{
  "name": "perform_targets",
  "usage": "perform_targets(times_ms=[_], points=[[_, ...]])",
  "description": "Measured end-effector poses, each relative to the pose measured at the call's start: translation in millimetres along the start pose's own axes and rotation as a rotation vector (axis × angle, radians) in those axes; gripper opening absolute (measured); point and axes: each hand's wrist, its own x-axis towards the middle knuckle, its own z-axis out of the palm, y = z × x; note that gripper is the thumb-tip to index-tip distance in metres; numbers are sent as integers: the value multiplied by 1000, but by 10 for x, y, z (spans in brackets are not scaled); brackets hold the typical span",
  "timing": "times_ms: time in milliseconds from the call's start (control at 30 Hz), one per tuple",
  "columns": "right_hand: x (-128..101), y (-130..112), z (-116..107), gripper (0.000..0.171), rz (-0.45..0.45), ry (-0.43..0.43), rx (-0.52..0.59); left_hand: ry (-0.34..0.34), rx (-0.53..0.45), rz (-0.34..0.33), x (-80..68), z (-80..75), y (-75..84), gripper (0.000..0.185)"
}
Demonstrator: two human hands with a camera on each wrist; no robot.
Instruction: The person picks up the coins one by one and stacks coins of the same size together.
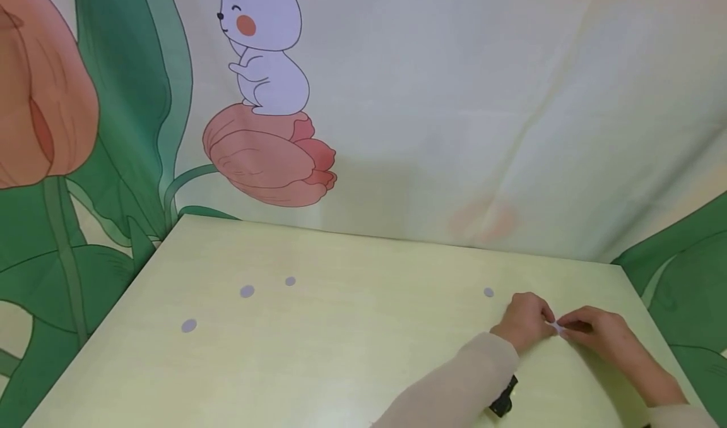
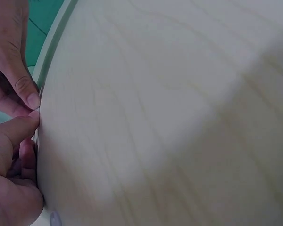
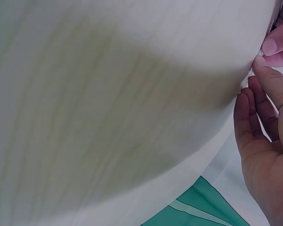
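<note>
Both hands meet over the pale wooden table (image 1: 352, 352) near its right side. My left hand (image 1: 546, 322), in a cream sleeve, and my right hand (image 1: 565, 331) pinch one small white piece (image 1: 556, 326) between their fingertips. It is too small to tell what it is. In the left wrist view my left thumb (image 2: 23, 127) meets the right hand's fingertip (image 2: 30, 96) at the frame's left edge. The right wrist view shows my right hand (image 3: 269, 141) at the right edge, touching the left hand's fingertips (image 3: 276, 44). The piece is barely visible in either wrist view.
Several small grey round dots lie flat on the table: three at the left (image 1: 247, 291) (image 1: 290, 281) (image 1: 189, 326) and one (image 1: 488, 292) just beyond my left hand. A printed cloth backdrop (image 1: 454, 100) hangs behind the table. A black strap (image 1: 503, 401) sits on my left wrist.
</note>
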Motion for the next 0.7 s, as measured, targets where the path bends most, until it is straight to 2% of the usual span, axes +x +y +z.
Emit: perform_targets(times_ms=[100,333,533,700], points=[[-1,-27,2,14,11,-9,-3,-14,21,7,2,-21,-4,11],[12,-81,-76,14,15,-10,-5,-13,117,111,-14,-98,62,11],[3,-78,-44,14,-16,9,-15,-47,221,123,-4,-88,90,6],[-16,-91,-16,15,1,-6,0,-67,311,155,-11,-84,96,6]])
